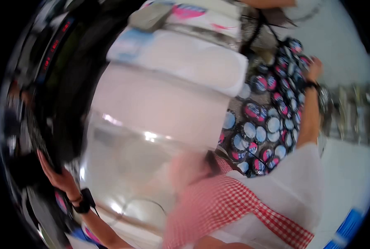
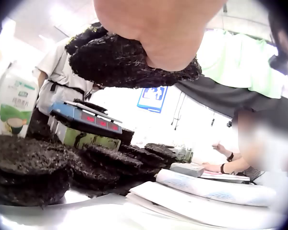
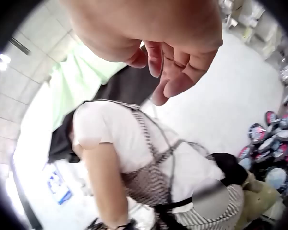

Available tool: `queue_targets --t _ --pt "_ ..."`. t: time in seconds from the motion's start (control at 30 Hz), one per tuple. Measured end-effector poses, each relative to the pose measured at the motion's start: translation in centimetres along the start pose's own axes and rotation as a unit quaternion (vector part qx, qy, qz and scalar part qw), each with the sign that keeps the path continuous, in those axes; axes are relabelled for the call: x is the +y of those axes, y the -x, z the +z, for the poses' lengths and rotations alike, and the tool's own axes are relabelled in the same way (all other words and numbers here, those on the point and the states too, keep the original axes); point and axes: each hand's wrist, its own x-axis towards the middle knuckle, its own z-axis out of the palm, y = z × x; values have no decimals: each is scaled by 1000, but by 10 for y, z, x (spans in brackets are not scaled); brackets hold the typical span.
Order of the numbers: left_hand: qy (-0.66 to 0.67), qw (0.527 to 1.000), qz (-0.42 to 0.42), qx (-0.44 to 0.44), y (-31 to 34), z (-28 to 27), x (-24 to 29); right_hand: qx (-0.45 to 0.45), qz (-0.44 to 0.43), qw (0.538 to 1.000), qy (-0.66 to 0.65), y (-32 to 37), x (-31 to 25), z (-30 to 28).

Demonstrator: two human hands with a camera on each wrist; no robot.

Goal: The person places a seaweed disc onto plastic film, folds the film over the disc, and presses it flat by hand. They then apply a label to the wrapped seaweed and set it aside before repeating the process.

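Observation:
In the left wrist view my left hand [image 2: 163, 28] grips a dark, rough, flaky stack [image 2: 120, 60], held above other dark round cakes [image 2: 29, 155]; most of its fingers are hidden. The head view has my left hand [image 1: 60, 178] at the lower left, beside blurred dark material. My right hand [image 1: 313, 68] is at the upper right, by the edge of a pile of round packs [image 1: 272, 124] with pink, blue and black faces. Seen from the right wrist, my right hand [image 3: 158, 52] has loosely bent fingers and nothing visible in them.
White rolled or folded plastic [image 1: 176, 58] lies across the table, with a grey block [image 1: 151, 16] on it. A scale [image 2: 86, 117] with red digits stands beside a white bottle [image 2: 17, 100]. Other people work around the table, one in a white top [image 3: 120, 134].

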Motion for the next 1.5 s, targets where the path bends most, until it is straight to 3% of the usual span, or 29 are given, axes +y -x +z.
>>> queue_targets --t 0.03,0.07,0.17,0.23,0.27,0.33,0.37,0.43,0.5,0.6,0.63,0.7,0.8,0.9,0.93,1.03,1.07,1.17,1.2,1.3,1.33,1.43,1.5 --pt "-20 1000 -1 -10 -3 -28 16 33 174 927 -331 11 -32 -21" --pt "-38 999 -9 -5 2 -42 28 10 222 897 -382 23 -116 -46" --pt "-71 997 1 -20 9 -95 72 -130 88 903 -400 78 -246 -52" --pt "-110 992 6 -55 29 -149 106 -269 27 835 -480 131 -338 -65" --pt "-134 988 33 -71 36 -196 144 -335 -12 785 -521 160 -359 -85" --pt "-182 975 -5 -129 58 -261 184 -471 -79 667 -572 217 -418 -100" --pt "-197 968 -22 -158 73 -290 205 -547 -79 553 -624 243 -442 -104" --pt "-251 938 -110 -214 98 -345 246 -678 -65 389 -620 277 -479 -103" --pt "-213 933 -103 -271 133 -387 278 -724 -109 315 -603 311 -507 -114" --pt "-151 935 -153 -281 184 -371 300 -759 -107 272 -582 342 -543 -118" --pt "-110 930 -191 -293 200 -350 300 -784 -53 245 -567 348 -557 -117" --pt "-9 952 -86 -294 218 -283 281 -822 62 192 -532 354 -583 -111" --pt "33 956 21 -291 245 -199 252 -816 54 212 -535 350 -614 -88" --pt "-56 963 43 -261 262 -145 214 -738 -84 374 -555 360 -628 -45" --pt "-110 963 -14 -247 265 -134 207 -726 -15 380 -573 360 -630 -39" --pt "-20 936 -323 -139 267 -107 196 -630 2 505 -590 367 -634 -35" --pt "116 881 -452 -77 291 -93 192 -591 -44 549 -590 373 -634 -28" --pt "273 700 -645 140 260 -57 220 -590 -39 575 -565 380 -633 -34" --pt "279 689 -656 129 249 -52 224 -593 -23 572 -566 383 -633 -39" --pt "146 767 -622 64 246 -37 224 -538 -78 618 -568 393 -633 -40" --pt "159 769 -612 94 250 -34 222 -552 -45 605 -572 395 -632 -39" --pt "234 722 -630 165 255 -30 217 -571 -66 637 -514 394 -628 -35" --pt "208 729 -633 157 249 -33 215 -535 -100 660 -518 407 -627 -24"
